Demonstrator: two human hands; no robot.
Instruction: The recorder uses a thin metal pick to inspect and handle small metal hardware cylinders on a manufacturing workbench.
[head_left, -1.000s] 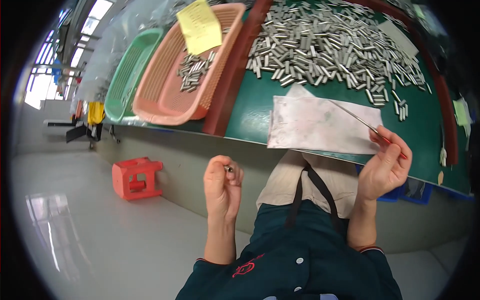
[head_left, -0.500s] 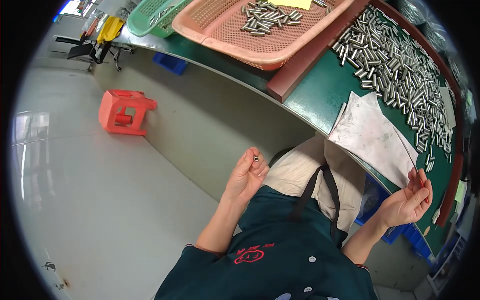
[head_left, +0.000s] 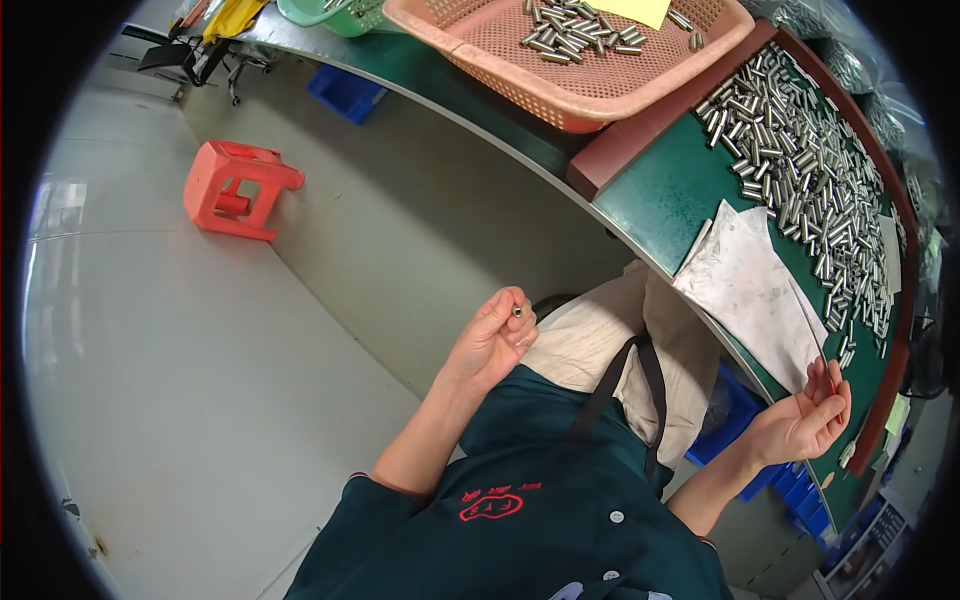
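Observation:
My left hand (head_left: pixel 490 343) is closed in a pinch on a small metal tube (head_left: pixel 517 311), held in front of my lap with its open end showing. At the right, by the table edge, my right hand (head_left: pixel 800 426) is closed around a thin tool with a red handle (head_left: pixel 836 390); its slim dark shaft points away over a smudged white cloth or paper sheet (head_left: pixel 748 290). The exact kind of tool is not clear. Beyond the sheet a large pile of short shiny metal tubes (head_left: pixel 800 170) covers part of the green tabletop (head_left: pixel 650 205).
A pink mesh basket (head_left: pixel 560 90) with several tubes and a yellow note stands at the far side, next to a green basket (head_left: pixel 350 18). Dark red rails (head_left: pixel 595 170) border the pile. A red stool (head_left: pixel 240 190) stands on the floor; blue bins (head_left: pixel 735 415) sit under the table.
The view has shifted, so the baskets and pile appear further right and higher. Both hands keep their grips, with little movement of their own.

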